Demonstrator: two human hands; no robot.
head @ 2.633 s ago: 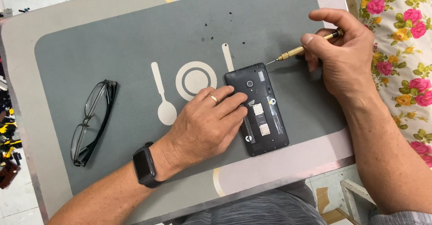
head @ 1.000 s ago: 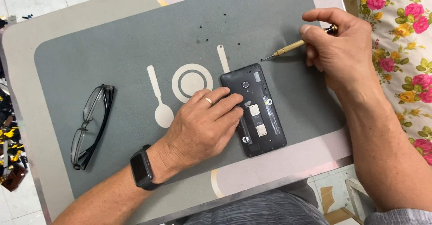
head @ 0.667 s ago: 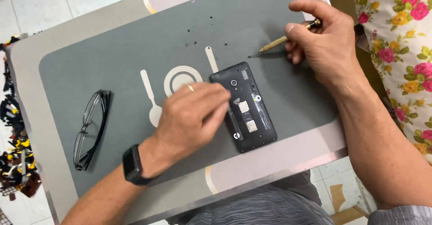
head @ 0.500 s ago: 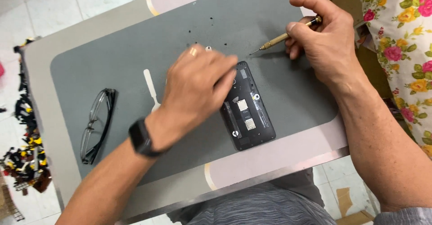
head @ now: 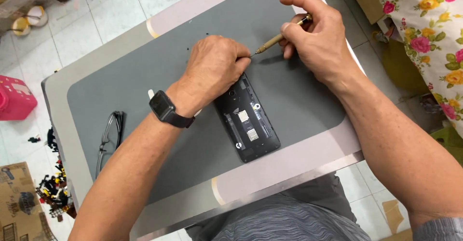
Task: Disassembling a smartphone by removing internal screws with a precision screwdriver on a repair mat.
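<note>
Between my two hands, the tip of the screwdriver (head: 279, 37) met the curled fingertips of my left hand (head: 214, 67). My right hand (head: 316, 38) had its grip closed around that slim brass-coloured screwdriver, thumb and forefinger pinching the shaft, the tool slanting down toward the left hand. The left hand's grip was narrow, fingers bunched at the tool's tip; whether it held anything tiny I could not tell. Just below the left hand's knuckles lay the opened phone (head: 248, 120), back cover off, its dark insides and two small metal slots facing up on the grey mat (head: 299, 96), the top end tucked under my fingers. Well out beyond my left wrist, past the black watch (head: 163, 107), a pair of glasses (head: 109, 139) rested on the mat, near the bench (head: 289, 161) edge.
</note>
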